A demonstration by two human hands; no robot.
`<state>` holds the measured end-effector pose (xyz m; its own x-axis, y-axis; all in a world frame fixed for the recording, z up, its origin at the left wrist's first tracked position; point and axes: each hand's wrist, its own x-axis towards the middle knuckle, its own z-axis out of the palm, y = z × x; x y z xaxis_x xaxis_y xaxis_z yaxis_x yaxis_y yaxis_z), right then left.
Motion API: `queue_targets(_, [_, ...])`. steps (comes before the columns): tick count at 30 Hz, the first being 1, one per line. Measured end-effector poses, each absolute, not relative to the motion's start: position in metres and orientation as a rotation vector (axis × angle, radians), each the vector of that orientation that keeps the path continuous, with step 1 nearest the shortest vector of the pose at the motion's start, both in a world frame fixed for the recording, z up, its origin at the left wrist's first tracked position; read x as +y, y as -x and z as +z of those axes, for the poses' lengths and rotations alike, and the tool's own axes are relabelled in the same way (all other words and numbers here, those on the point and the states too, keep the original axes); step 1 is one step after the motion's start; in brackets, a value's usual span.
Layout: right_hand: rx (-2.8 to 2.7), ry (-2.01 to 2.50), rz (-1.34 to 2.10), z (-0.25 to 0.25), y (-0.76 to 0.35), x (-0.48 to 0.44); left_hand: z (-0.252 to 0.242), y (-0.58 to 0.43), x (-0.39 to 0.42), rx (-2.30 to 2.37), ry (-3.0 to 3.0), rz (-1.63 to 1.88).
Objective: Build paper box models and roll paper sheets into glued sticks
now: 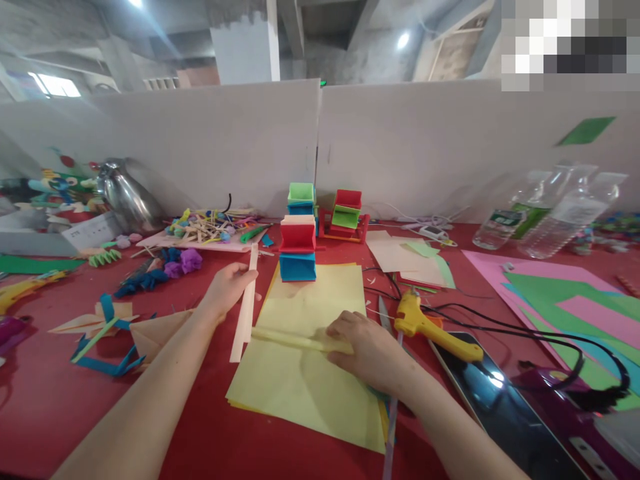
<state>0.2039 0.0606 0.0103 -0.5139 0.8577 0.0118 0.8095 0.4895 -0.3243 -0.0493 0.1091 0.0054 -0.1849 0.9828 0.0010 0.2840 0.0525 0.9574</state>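
My left hand (231, 288) pinches long pale peach paper strips (245, 319) near their upper end, left of a stack of yellow paper sheets (305, 393). Under the fingers of my right hand (364, 347) is one end of a rolled or folded pale yellow paper strip (290, 340), lying across the top sheet. Whether those fingers grip it or only press on it is partly hidden. Just beyond the sheets stands a stacked folded-paper piece (299, 243) in red, blue, peach and green. A similar red and green paper piece (347, 212) is behind it to the right.
A yellow glue gun (435, 327) with black cables and a phone (505, 400) lie at my right, near coloured paper (585, 300) and plastic bottles (560, 213). Left are a steel jug (131, 197), paper flowers (170, 265), a blue paper shape (107, 367) and a board of sticks (210, 230).
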Motion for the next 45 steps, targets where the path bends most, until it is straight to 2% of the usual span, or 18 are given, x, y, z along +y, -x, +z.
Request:
queue_targets(8, [-2.485,1.384,0.422,0.001,-0.206,0.068,0.011,0.043,0.108,1.405,-1.148,1.41])
queue_targets(13, [-2.221,1.249,0.498,0.003,-0.2,0.066,0.015,0.027,0.1,1.277,-1.102,1.569])
queue_targets(19, [-2.108,1.111,0.768,0.014,-0.178,0.043,0.02,0.004,0.077,1.148,-1.127,1.401])
queue_targets(28, [-2.001,1.247,0.812,0.018,-0.202,0.063,0.021,0.029,0.094,1.256,-1.106,1.412])
queue_targets(40, [-1.842,1.399,0.926,0.013,-0.21,0.072,0.01,0.029,0.097,1.362,-1.27,1.237])
queue_targets(45, [-1.905,1.454,0.838,0.013,-0.22,0.076,0.007,0.033,0.099,1.47,-1.332,1.188])
